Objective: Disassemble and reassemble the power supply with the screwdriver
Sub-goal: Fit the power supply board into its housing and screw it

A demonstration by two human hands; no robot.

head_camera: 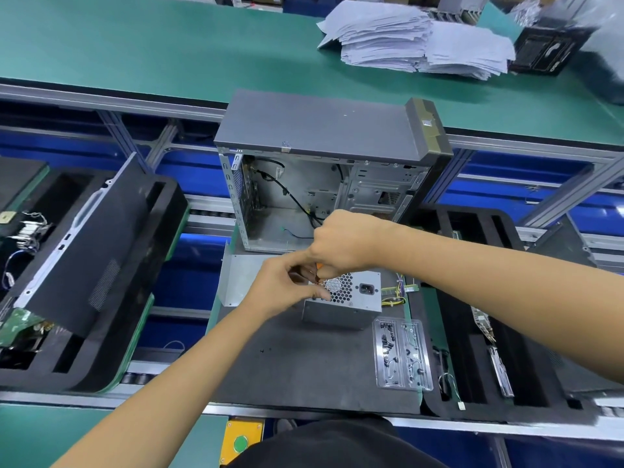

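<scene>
Working at the power supply [347, 300], which sits on the dark grey mat [304, 363] in front of me, just near the open side of the computer case [324, 170]. Its honeycomb fan grille and black mains socket face up toward me. Coloured wires trail from its right end.

Head view, hands: my right hand [341, 243] is clenched round the screwdriver [318, 266]; only a bit of orange handle and a short length of shaft show under the fist, pointing down at the top left corner of the supply. My left hand [287, 287] is at the same corner, thumb and fingers curled in and pinched together near the tool's tip. Whether they pinch a screw or the shaft itself I cannot tell; the spot is too small and partly hidden. The thumb tip touches the grille edge.

Head view, surroundings: a clear plastic tray [401, 354] with small dark screws lies on the mat just right of the supply, nearer me. A bent metal cover plate [236, 282] stands left of the supply, behind my left wrist. Black foam carriers with other parts sit on the conveyor at both sides. On the green bench [135, 45] beyond the case lies a pile of white papers [415, 38]. A yellow box with a green button [241, 442] is at the near edge.
</scene>
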